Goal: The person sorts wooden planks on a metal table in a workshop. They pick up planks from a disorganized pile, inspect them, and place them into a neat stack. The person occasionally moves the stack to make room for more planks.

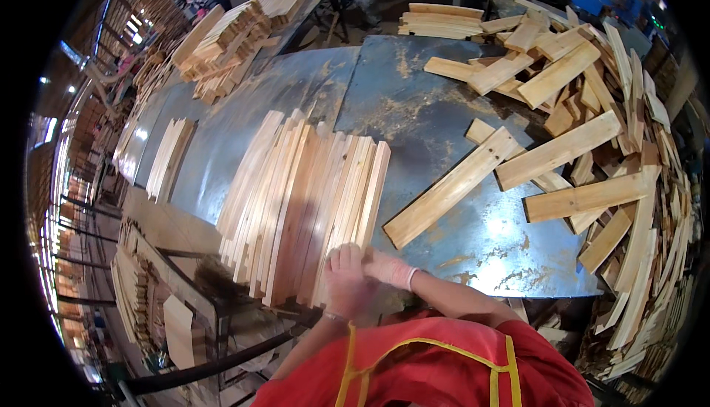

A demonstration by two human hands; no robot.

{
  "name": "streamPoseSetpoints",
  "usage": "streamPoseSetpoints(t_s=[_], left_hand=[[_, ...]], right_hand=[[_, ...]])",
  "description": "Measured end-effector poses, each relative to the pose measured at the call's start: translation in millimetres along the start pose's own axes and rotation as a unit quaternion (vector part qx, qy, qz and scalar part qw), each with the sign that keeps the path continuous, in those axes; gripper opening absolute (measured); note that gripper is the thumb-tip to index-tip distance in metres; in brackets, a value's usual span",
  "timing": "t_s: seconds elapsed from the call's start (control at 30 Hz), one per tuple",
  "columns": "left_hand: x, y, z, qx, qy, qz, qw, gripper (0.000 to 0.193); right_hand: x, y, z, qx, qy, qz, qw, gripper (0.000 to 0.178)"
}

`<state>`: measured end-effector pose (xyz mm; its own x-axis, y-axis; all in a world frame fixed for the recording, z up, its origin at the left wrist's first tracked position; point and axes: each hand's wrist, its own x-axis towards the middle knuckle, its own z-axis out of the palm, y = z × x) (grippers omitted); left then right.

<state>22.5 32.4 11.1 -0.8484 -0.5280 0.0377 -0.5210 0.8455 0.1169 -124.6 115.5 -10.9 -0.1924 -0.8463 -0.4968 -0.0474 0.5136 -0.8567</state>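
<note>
Both hands meet at the near edge of the bench (pixel 414 104); my left hand (pixel 346 283) curls its fingers over the slat stack's (pixel 303 200) near ends, my right hand (pixel 390 268) pressing beside it; the stack runs toward eleven o'clock; loose planks (pixel 447 187) lie at two o'clock.
</note>
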Motion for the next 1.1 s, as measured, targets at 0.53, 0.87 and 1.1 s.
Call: streamPoseSetpoints(t_s=[0.53, 0.87, 1.1], left_hand=[[138, 150, 84, 0.034, -0.055, 0.046, 0.997, 0.095], [49, 105, 80, -0.566, -0.249, -0.221, 0.754, 0.033], [-11, 79, 43, -0.407, -0.198, -0.184, 0.873, 0.038]], right_hand=[[-270, 269, -411, 0.461, 0.711, -0.156, 0.508, 0.048], [-177, 196, -222, 0.45, 0.482, -0.116, 0.743, 0.043], [-44, 92, -112, -0.282, 0.174, -0.008, 0.943, 0.032]])
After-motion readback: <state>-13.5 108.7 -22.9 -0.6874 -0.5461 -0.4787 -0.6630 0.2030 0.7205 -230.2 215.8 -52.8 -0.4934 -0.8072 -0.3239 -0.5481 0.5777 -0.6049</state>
